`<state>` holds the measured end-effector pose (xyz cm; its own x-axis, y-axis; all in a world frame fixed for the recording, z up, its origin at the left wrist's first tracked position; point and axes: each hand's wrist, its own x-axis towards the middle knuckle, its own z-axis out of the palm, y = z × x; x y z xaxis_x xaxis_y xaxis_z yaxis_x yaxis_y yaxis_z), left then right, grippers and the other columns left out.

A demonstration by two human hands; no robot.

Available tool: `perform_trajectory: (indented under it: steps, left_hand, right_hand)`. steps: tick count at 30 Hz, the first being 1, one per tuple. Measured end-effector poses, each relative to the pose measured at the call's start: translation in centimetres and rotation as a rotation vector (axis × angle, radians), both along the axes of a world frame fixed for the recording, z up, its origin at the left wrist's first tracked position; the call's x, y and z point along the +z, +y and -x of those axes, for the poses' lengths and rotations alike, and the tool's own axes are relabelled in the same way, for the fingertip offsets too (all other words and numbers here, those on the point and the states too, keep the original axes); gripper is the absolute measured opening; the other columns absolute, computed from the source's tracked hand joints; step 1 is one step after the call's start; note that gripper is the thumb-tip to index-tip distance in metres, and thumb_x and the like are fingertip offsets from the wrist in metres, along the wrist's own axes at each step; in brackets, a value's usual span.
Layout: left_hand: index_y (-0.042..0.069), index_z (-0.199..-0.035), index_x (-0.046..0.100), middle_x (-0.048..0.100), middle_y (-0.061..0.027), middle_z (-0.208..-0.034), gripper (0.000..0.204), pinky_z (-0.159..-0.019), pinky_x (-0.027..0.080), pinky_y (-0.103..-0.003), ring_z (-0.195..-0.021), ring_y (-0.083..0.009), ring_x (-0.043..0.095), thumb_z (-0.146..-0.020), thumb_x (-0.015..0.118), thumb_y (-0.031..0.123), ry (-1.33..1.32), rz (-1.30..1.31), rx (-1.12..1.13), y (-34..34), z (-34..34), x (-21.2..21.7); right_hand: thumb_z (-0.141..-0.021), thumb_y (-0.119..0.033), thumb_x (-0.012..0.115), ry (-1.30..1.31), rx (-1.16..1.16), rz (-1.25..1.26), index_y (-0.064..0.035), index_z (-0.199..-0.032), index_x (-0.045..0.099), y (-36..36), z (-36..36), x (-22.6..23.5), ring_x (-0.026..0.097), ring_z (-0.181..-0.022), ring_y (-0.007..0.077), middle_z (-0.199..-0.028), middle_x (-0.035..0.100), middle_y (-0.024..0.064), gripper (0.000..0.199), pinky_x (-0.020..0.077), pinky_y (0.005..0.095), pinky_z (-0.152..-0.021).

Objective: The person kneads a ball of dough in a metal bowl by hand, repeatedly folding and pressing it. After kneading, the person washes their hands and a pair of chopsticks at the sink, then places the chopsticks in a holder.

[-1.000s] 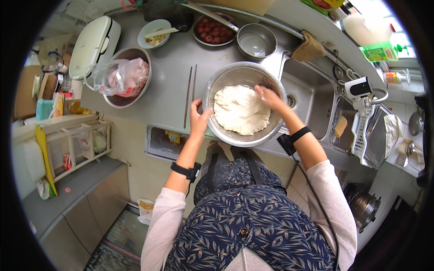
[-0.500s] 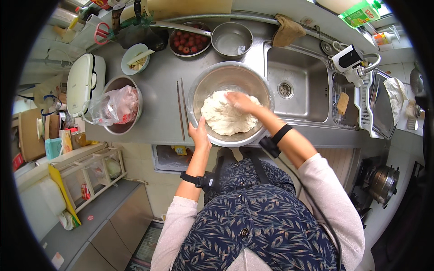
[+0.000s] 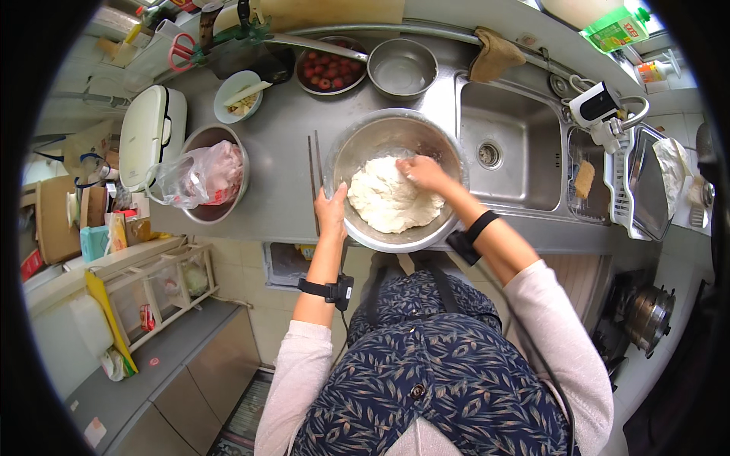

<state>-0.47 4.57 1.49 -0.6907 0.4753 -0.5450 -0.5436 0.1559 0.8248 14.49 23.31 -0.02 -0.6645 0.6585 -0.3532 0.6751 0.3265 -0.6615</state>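
Note:
A wide steel mixing bowl sits near the counter's front edge, holding a large lump of white dough. My left hand grips the bowl's left rim, thumb at the rim and fingers mostly outside. Inside the bowl my right hand presses on the upper right of the dough, its fingers curled into it; the fingertips are partly hidden. A pair of chopsticks lies on the counter just left of the bowl, partly behind my left hand.
Left stands a bowl with bagged raw meat. Behind are a small pale bowl, a bowl of red fruit and a steel saucepan. To the right are the sink and a dish rack.
The whole view has shifted slightly, moving the counter things rightward. My left hand has slid a little farther up the bowl's left rim. My right hand stays on the dough.

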Motion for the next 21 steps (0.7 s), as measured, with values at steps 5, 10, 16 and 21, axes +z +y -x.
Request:
perform_trajectory:
  steps: [5,10,16,21]
  left_hand:
    - [-0.004,-0.111,0.057,0.065,-0.0104,-0.100,0.034,-0.080,0.047,-0.031,-0.088,-0.0175,0.060,-0.080,0.067,0.006,0.124,0.053,-0.013,-0.6,-0.4,0.2]
    - [-0.003,-0.109,0.056,0.064,-0.0097,-0.098,0.034,-0.078,0.048,-0.031,-0.086,-0.0177,0.060,-0.079,0.069,0.006,0.121,0.054,-0.029,-0.5,-0.2,-0.1]
    - [-0.002,-0.109,0.057,0.064,-0.0092,-0.098,0.032,-0.079,0.047,-0.032,-0.086,-0.0171,0.060,-0.080,0.068,0.005,0.113,0.015,0.062,-0.8,-0.8,0.1]
    - [-0.005,-0.106,0.058,0.065,-0.0101,-0.098,0.027,-0.078,0.047,-0.029,-0.085,-0.0164,0.060,-0.082,0.065,0.004,0.014,-0.046,0.084,-0.7,-0.9,0.3]
  right_hand:
    - [-0.082,-0.019,0.052,-0.018,-0.061,-0.193,0.0050,-0.084,0.066,2.6,0.9,1.4,0.062,-0.090,0.0402,-0.090,0.064,0.0261,0.027,0.0488,0.0477,-0.080]
    - [-0.074,-0.018,0.056,-0.003,0.152,-0.233,0.0036,-0.069,0.065,-3.0,8.0,-0.1,0.063,-0.078,0.0409,-0.076,0.062,0.0272,0.025,0.0500,0.0483,-0.072]
    - [-0.077,-0.017,0.056,-0.135,0.079,-0.162,0.0050,-0.076,0.066,1.5,4.3,0.8,0.063,-0.083,0.0413,-0.085,0.063,0.0277,0.024,0.0494,0.0485,-0.075]
    - [-0.079,-0.015,0.052,-0.181,0.014,-0.121,-0.0014,-0.091,0.070,0.7,5.0,-0.1,0.063,-0.091,0.0379,-0.091,0.065,0.0229,0.026,0.0482,0.0440,-0.084]
